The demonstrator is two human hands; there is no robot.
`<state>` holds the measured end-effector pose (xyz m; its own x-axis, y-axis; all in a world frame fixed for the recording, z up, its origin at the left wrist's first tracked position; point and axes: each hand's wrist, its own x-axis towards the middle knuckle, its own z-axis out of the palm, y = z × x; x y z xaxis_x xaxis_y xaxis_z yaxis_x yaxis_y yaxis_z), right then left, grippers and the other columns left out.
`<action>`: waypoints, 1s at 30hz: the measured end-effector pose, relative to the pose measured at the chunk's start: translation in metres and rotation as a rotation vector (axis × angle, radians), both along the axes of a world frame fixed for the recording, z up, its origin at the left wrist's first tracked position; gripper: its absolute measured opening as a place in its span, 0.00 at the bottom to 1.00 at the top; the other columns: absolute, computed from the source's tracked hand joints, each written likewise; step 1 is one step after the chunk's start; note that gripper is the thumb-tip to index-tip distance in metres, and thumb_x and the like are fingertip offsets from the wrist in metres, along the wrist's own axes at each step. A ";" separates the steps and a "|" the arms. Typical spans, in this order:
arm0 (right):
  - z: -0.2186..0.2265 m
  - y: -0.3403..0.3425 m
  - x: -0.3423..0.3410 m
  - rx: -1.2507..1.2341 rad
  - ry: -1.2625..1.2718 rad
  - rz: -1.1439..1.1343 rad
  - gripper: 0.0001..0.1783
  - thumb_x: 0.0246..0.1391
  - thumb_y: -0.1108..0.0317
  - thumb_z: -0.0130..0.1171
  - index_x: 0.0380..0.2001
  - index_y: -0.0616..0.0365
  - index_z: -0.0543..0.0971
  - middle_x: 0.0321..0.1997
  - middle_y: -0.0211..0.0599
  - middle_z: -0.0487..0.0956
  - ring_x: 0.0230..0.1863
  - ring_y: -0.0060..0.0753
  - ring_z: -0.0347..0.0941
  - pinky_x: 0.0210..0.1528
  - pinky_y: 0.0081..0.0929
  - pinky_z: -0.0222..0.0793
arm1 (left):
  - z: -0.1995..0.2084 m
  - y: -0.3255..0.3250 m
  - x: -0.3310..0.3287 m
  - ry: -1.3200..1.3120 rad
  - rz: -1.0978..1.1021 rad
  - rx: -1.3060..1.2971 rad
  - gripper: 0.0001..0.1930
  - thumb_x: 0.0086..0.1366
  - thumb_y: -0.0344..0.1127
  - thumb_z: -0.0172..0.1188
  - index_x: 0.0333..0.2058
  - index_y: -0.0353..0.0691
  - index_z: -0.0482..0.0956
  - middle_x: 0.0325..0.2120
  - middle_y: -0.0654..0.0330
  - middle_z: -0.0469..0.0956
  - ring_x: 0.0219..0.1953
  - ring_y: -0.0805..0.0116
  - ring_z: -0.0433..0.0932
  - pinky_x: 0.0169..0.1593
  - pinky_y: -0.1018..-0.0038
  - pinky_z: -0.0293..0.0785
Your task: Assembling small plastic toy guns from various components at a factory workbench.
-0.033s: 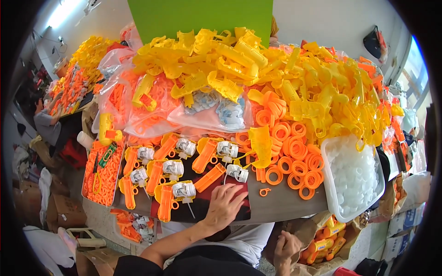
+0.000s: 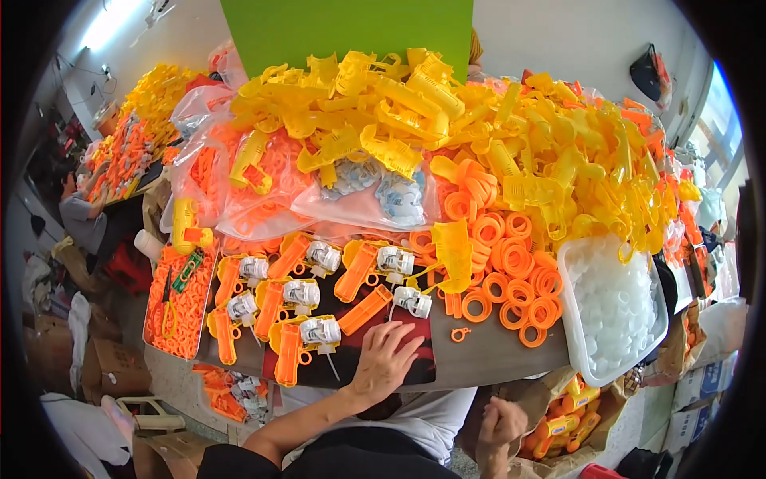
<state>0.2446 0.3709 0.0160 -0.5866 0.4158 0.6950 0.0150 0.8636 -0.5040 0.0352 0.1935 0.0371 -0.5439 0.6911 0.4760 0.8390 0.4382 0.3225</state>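
Observation:
My left hand [image 2: 384, 359] lies flat with fingers spread on a dark red mat [image 2: 415, 363] at the table's front edge. Just left of it is an orange toy gun half with a white mechanism [image 2: 303, 339]. Several more such halves [image 2: 375, 267] lie in rows behind it. A small loose orange ring [image 2: 459, 334] sits to the right of the hand. My right hand [image 2: 499, 427] is below the table edge, fingers curled into a fist, with nothing visible in it.
A heap of yellow gun shells [image 2: 399, 104] and clear bags of orange parts [image 2: 263, 184] fill the back. Orange rings [image 2: 511, 259] lie at middle right, beside a white tray of white caps [image 2: 614, 311]. An orange parts tray [image 2: 179, 307] stands at the left. Another person [image 2: 88, 215] sits far left.

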 end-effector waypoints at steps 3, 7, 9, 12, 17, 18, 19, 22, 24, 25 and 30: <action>0.061 0.022 -0.071 -0.114 0.170 0.136 0.09 0.48 0.83 0.59 0.34 0.63 0.82 0.19 0.35 0.79 0.18 0.32 0.75 0.25 0.27 0.70 | -0.016 -0.009 -0.006 -0.049 -0.057 -0.015 0.19 0.60 0.31 0.68 0.51 0.39 0.81 0.56 0.55 0.74 0.66 0.50 0.66 0.65 0.59 0.67; 0.115 0.067 -0.225 -0.306 0.063 0.390 0.08 0.67 0.75 0.54 0.43 0.67 0.80 0.23 0.30 0.78 0.25 0.21 0.74 0.29 0.19 0.68 | -0.020 -0.006 -0.006 -0.051 -0.065 -0.076 0.20 0.63 0.29 0.64 0.55 0.37 0.77 0.60 0.51 0.72 0.70 0.48 0.62 0.70 0.61 0.63; 0.131 0.089 -0.308 -0.206 -0.100 0.305 0.09 0.66 0.73 0.57 0.46 0.63 0.80 0.30 0.34 0.81 0.31 0.27 0.80 0.36 0.25 0.74 | -0.024 -0.008 -0.007 -0.091 -0.086 -0.057 0.21 0.64 0.29 0.63 0.56 0.37 0.76 0.62 0.49 0.70 0.71 0.46 0.60 0.71 0.59 0.61; 0.138 0.117 -0.407 0.053 0.097 0.269 0.19 0.61 0.74 0.59 0.56 0.59 0.76 0.51 0.47 0.80 0.52 0.45 0.78 0.55 0.36 0.73 | -0.024 -0.008 -0.011 -0.108 -0.148 -0.120 0.23 0.67 0.33 0.61 0.60 0.35 0.73 0.68 0.49 0.62 0.73 0.45 0.55 0.73 0.54 0.58; 0.145 0.110 -0.497 0.192 0.278 0.138 0.29 0.57 0.76 0.59 0.63 0.55 0.71 0.65 0.52 0.71 0.65 0.54 0.67 0.67 0.43 0.63 | -0.025 -0.008 -0.004 -0.105 -0.139 -0.124 0.23 0.69 0.35 0.56 0.61 0.34 0.72 0.70 0.47 0.59 0.75 0.47 0.53 0.73 0.54 0.56; 0.130 0.115 -0.509 0.170 0.185 0.206 0.26 0.58 0.75 0.58 0.61 0.56 0.72 0.63 0.51 0.73 0.64 0.55 0.68 0.67 0.43 0.64 | -0.024 -0.007 -0.003 -0.105 -0.144 -0.130 0.23 0.70 0.35 0.56 0.61 0.35 0.72 0.70 0.47 0.59 0.74 0.47 0.54 0.73 0.54 0.57; 0.120 0.112 -0.518 0.139 0.091 0.292 0.24 0.60 0.74 0.58 0.60 0.56 0.74 0.60 0.50 0.75 0.62 0.56 0.69 0.66 0.42 0.65 | -0.025 -0.008 -0.002 -0.101 -0.132 -0.131 0.23 0.70 0.36 0.57 0.61 0.35 0.73 0.70 0.48 0.59 0.74 0.48 0.54 0.73 0.55 0.57; 0.121 0.080 -0.509 0.075 0.037 0.385 0.19 0.62 0.73 0.55 0.56 0.57 0.76 0.57 0.50 0.77 0.61 0.56 0.70 0.65 0.42 0.66 | -0.024 -0.013 0.002 -0.118 -0.104 -0.139 0.23 0.70 0.36 0.57 0.61 0.35 0.73 0.70 0.48 0.60 0.74 0.48 0.54 0.73 0.55 0.58; 0.117 0.083 -0.507 0.062 0.115 0.379 0.14 0.63 0.73 0.54 0.51 0.59 0.79 0.54 0.50 0.79 0.60 0.55 0.71 0.64 0.42 0.67 | -0.024 -0.013 0.001 -0.135 -0.113 -0.137 0.23 0.70 0.35 0.57 0.61 0.35 0.73 0.70 0.48 0.60 0.74 0.48 0.54 0.73 0.55 0.58; 0.111 0.088 -0.510 0.090 0.162 0.402 0.14 0.62 0.74 0.53 0.50 0.58 0.80 0.53 0.50 0.80 0.58 0.55 0.73 0.62 0.42 0.68 | -0.025 -0.013 0.001 -0.154 -0.111 -0.135 0.23 0.70 0.35 0.57 0.61 0.35 0.73 0.70 0.49 0.60 0.74 0.48 0.54 0.73 0.54 0.58; 0.102 0.168 -0.541 0.234 0.069 0.327 0.26 0.57 0.67 0.59 0.59 0.60 0.75 0.59 0.52 0.78 0.59 0.60 0.73 0.63 0.51 0.68 | -0.022 -0.007 -0.013 -0.137 -0.167 -0.069 0.24 0.65 0.30 0.57 0.60 0.33 0.74 0.70 0.46 0.60 0.74 0.44 0.55 0.73 0.51 0.57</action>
